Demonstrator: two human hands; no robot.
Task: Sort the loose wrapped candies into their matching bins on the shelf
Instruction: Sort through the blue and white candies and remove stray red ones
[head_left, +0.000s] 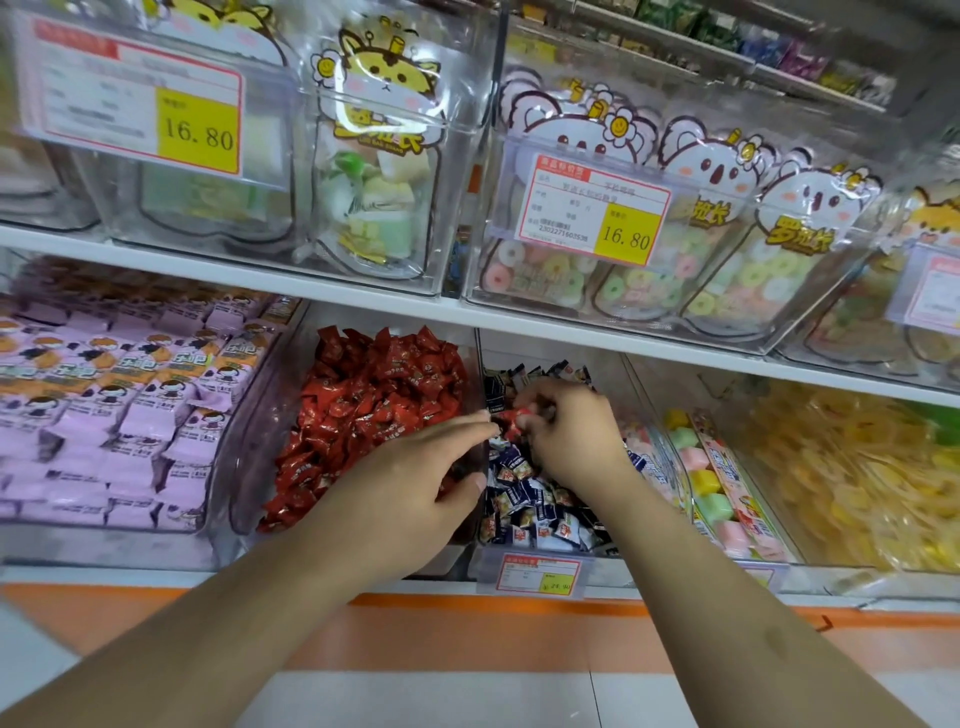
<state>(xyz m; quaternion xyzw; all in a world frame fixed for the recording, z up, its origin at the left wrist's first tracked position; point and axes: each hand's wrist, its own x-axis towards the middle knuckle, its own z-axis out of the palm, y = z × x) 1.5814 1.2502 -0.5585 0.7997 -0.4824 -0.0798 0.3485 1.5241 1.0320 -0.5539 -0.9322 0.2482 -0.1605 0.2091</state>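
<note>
Red-candy bin (270, 415): your landmark, front cut off by your arm | left hand (415, 478) over its right wall, fingers straight, together | right hand (566, 431) just right, pinching red candy (511, 418), mostly hidden, blurred.

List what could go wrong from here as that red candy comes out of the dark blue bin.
1. The right hand pinches the red candy only at its fingertips, so it may drop back among the dark blue candies.
2. The left hand lies across the divider and could knock red candies into the wrong bin.
</note>
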